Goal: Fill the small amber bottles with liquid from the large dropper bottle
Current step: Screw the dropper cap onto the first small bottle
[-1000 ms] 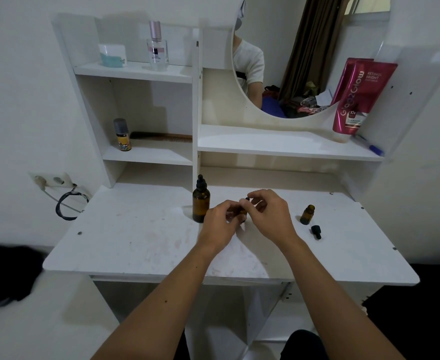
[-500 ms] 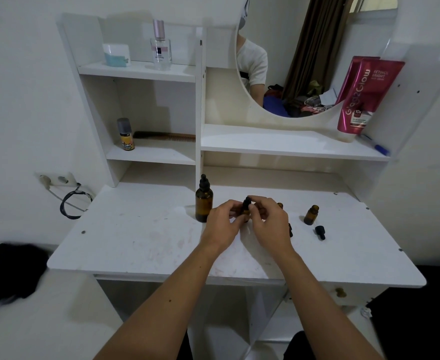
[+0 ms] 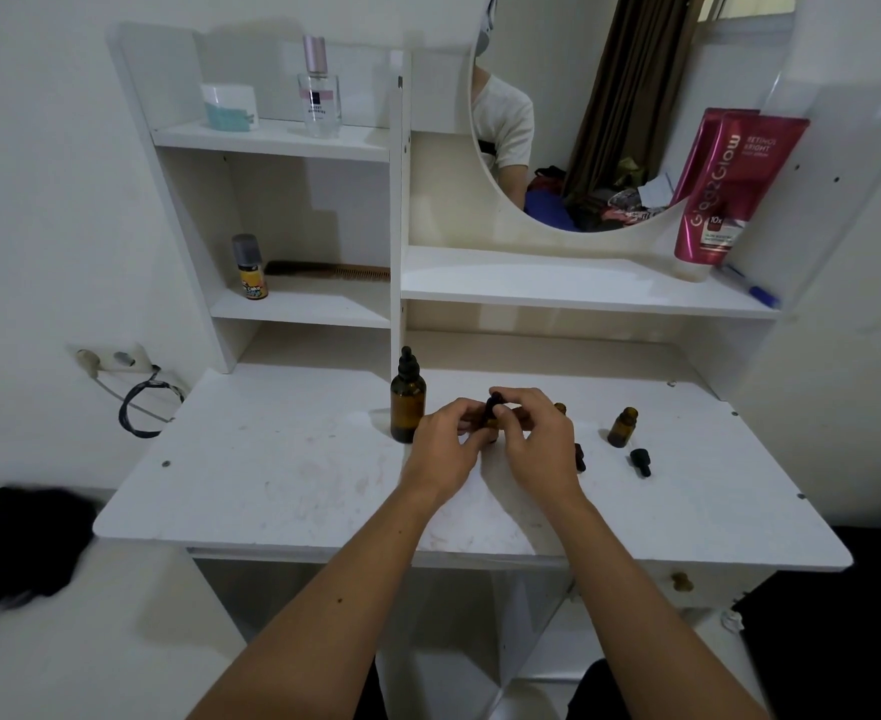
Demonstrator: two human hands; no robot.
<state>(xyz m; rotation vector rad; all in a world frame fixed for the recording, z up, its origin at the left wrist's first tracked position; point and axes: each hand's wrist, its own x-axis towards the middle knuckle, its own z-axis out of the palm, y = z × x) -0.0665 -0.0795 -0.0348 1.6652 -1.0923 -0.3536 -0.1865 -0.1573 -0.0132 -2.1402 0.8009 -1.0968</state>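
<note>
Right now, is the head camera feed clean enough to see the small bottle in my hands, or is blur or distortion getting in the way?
Head view: wide-angle bending bows the desk edges and shelves; the dark bundle at far left is smeared. Centre is fairly sharp, but the small bottle is mostly hidden between the left hand and right hand; soft light, no glare.

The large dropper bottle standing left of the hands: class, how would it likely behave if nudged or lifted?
The large dropper bottle is tall and narrow on a small base, so a sideways nudge near its black cap would probably tip it. Its amber body looks like glass: likely rigid, smooth and breakable. If toppled, its round shape could roll across the white desk.
</note>
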